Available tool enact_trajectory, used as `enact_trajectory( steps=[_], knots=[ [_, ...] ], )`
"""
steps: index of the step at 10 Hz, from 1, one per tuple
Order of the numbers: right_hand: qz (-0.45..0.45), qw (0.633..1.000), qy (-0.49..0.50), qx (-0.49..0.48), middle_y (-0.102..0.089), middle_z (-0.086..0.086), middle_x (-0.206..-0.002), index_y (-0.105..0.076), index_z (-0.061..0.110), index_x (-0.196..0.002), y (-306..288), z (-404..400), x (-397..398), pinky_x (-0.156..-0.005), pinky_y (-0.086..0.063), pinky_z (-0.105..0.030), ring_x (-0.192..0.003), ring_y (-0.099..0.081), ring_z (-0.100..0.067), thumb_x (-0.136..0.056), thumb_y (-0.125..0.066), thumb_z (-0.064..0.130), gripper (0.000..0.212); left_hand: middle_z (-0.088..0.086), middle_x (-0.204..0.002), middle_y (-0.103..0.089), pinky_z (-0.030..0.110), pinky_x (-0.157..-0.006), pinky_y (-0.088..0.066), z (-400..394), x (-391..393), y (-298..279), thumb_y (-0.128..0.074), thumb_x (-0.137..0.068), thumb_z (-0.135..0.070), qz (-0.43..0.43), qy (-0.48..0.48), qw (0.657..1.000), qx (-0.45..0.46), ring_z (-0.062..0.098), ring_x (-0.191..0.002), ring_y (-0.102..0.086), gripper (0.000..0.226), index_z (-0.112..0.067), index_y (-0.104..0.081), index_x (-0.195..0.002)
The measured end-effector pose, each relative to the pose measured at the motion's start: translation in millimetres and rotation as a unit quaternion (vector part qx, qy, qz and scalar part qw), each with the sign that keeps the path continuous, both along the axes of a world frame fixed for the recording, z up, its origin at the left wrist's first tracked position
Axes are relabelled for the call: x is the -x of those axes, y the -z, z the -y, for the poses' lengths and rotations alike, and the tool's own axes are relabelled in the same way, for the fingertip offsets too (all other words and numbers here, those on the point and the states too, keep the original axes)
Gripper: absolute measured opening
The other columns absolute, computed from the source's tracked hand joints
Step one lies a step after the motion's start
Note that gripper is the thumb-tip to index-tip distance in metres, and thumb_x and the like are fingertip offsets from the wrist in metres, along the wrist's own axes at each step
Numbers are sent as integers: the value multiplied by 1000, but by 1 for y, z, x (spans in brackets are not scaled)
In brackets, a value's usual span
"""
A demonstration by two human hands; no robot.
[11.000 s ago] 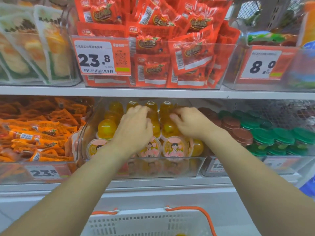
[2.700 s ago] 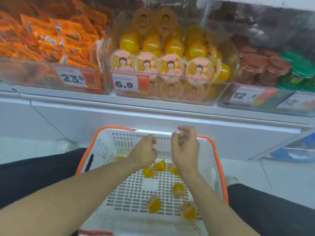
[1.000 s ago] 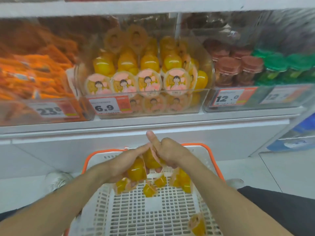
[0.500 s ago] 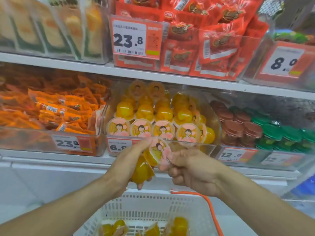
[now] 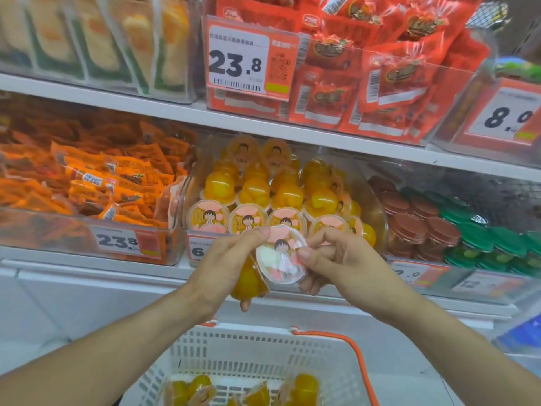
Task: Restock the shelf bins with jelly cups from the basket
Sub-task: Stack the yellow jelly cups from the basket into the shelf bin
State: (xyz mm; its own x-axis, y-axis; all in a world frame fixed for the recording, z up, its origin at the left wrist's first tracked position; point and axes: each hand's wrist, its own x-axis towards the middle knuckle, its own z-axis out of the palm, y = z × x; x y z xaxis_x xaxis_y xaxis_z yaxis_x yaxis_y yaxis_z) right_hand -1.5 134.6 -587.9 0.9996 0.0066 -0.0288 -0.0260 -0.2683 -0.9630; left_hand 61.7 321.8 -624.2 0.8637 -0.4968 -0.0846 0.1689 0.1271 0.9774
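My left hand (image 5: 227, 266) grips a yellow jelly cup (image 5: 247, 284) against its palm. My right hand (image 5: 339, 259) pinches a second jelly cup (image 5: 281, 256) by its rim, its cartoon lid facing me. Both hands are raised close together, just in front of the clear shelf bin (image 5: 377, 206) that is stacked with several yellow jelly cups (image 5: 254, 194). Below, the white basket (image 5: 246, 344) with orange handles holds several more jelly cups (image 5: 304, 385) at its bottom.
An orange snack-packet bin (image 5: 87, 230) sits left of the jelly bin. Brown- and green-lidded cups (image 5: 439, 227) fill the bin on the right. Red packets (image 5: 380, 77) sit on the shelf above, with its edge (image 5: 263, 127) close over the jelly bin.
Both hands came up out of the basket carrying jelly cups and rose to the jelly bin's front. My view tilted up from the basket to the shelves.
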Motion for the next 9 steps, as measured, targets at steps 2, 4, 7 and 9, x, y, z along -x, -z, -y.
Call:
enact_trajectory(
  steps=[2, 4, 7, 9],
  knots=[
    [71, 987, 142, -25, -68, -10, -61, -54, 2, -96, -4, 0, -13, -51, -50, -24, -52, -61, -14, -96, -60, 10, 9, 20, -72, -65, 23, -37, -38, 8, -5, 2, -50, -90, -47, -60, -29, 997, 50, 33, -52, -59, 48, -3, -70, -86],
    [86, 936, 317, 129, -65, -4, -82, -57, 10, -94, -17, 30, -91, -63, -45, -28, -72, -61, -17, -94, -65, 26, 18, 20, -73, -63, 23, -39, -37, 8, 1, 10, -46, -97, -29, -67, -2, 998, 17, 33, -55, -58, 39, 1, -66, -81],
    [-42, 916, 315, 243, -65, -7, -119, -64, 13, -127, -30, 43, -175, -73, -37, -25, -99, -60, -24, -97, -56, 25, 33, 21, -74, -64, 22, -38, -38, 6, 5, -1, -46, -97, -26, -88, 9, 996, 29, 34, -56, -59, 38, 1, -66, -81],
    [-72, 869, 358, 333, -65, -9, -104, -57, 10, -99, -22, 42, -189, -67, -40, -27, -96, -65, -26, -96, -60, 33, 23, 20, -73, -64, 22, -39, -38, 5, -3, 5, -46, -97, -28, -68, 7, 997, 37, 34, -56, -59, 38, 1, -66, -81]
  ],
)
